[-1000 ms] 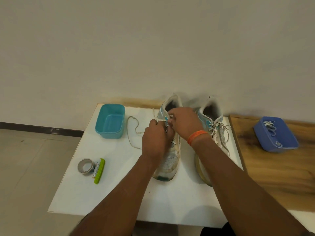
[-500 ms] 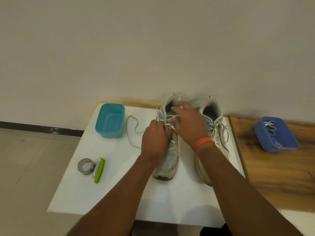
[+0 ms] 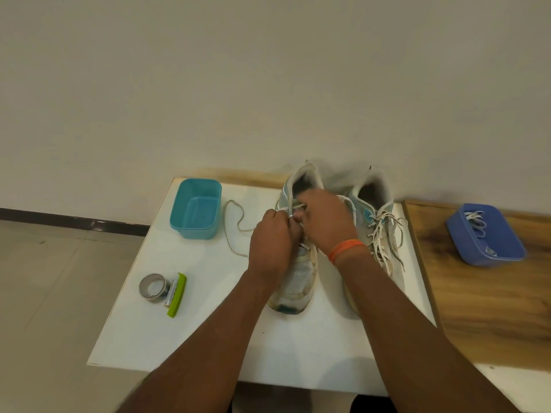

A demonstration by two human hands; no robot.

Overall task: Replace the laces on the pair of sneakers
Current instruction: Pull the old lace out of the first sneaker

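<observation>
The left hand [image 3: 272, 234] pinches the lace [image 3: 235, 231] at the top eyelets of the left sneaker [image 3: 298, 272]; the right hand [image 3: 325, 222], fingers curled, grips the same lace just beside it. To do this well, I judge: draw each crossing out evenly, steadying the collar. The sneaker lies lengthwise, toe toward the person, heel toward the wall. The laced right sneaker [image 3: 378, 228] sits just right of it.
</observation>
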